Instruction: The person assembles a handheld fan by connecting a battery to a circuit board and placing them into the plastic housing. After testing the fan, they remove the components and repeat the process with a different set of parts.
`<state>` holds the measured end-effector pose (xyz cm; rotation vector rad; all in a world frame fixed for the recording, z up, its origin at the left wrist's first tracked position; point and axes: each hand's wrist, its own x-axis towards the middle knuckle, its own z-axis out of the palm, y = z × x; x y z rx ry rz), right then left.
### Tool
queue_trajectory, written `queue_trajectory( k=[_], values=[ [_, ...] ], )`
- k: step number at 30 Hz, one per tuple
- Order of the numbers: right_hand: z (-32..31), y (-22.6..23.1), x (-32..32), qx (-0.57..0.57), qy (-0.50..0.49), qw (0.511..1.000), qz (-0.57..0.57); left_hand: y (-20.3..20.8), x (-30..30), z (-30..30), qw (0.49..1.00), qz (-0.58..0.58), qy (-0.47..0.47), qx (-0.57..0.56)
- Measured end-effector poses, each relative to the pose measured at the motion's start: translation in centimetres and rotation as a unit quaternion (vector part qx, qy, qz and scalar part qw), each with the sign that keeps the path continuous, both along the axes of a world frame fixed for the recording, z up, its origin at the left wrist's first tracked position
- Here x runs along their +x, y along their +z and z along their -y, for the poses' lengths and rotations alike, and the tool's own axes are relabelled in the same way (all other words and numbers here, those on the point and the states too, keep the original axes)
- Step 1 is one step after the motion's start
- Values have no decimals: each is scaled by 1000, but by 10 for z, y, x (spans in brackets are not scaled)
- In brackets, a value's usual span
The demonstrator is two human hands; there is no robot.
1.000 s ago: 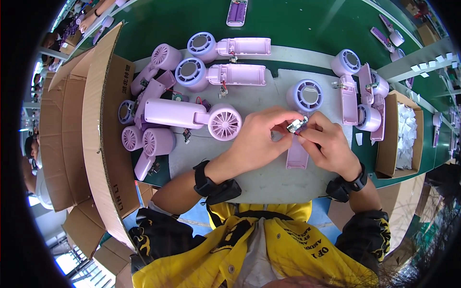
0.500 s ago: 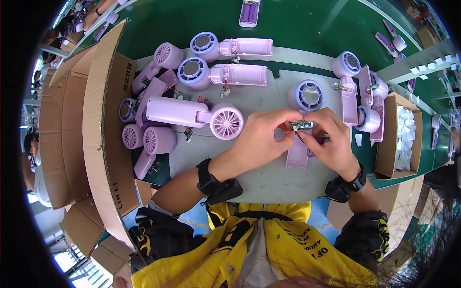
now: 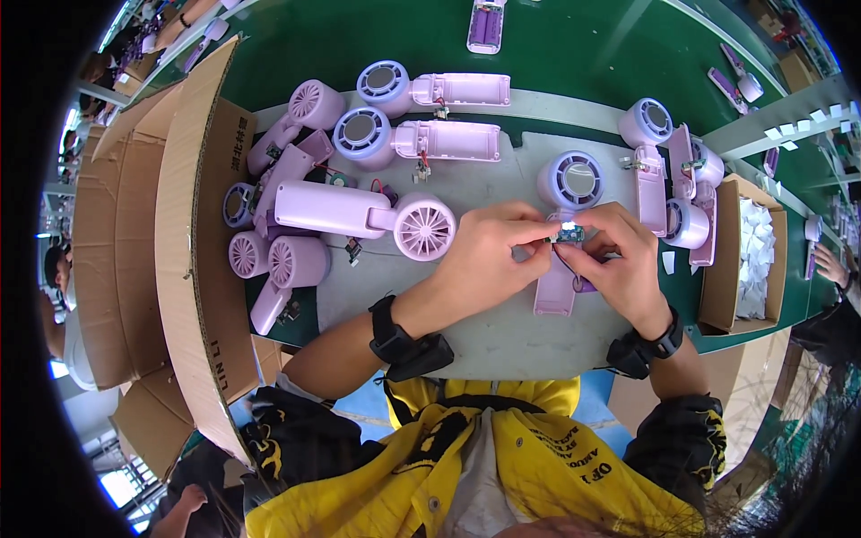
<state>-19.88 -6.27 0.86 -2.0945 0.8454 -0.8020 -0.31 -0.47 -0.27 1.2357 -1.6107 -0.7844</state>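
Observation:
Between my two hands is a small green circuit board (image 3: 571, 237) with a white spot at its top edge. My left hand (image 3: 493, 251) pinches its left side with thumb and fingertips. From the other side, my right hand (image 3: 621, 255) grips it with thumb and forefinger. Below the hands lies an open lilac handheld fan handle (image 3: 554, 294), its round fan head (image 3: 572, 179) just beyond my fingers. A bit of purple part (image 3: 585, 285) shows under my right thumb; its kind is hidden.
More lilac fans (image 3: 359, 134) with wires and boards hanging out lie to the left on the grey mat (image 3: 502, 345), others (image 3: 650, 188) to the right. A tall cardboard box (image 3: 202, 251) stands left. On the right, a small box (image 3: 778, 269) holds white paper pieces. A co-worker's hand (image 3: 830, 266) is at far right.
The circuit board has tilted and shifted slightly right, and a white spot now shows on it. The purple-filled shell at the top has moved right. A co-worker's hand has appeared at far right.

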Motion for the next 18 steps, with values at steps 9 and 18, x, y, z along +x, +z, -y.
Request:
queue_trajectory(
  k=[9, 18],
  values=[
    [1, 3, -1, 13, 2, 1000, -11, 0, 0, -1, 1000, -12, -3, 8],
    [2, 3, -1, -11, 7, 1000, -24, 0, 1, -2, 999, -6, -14, 37]
  ],
)
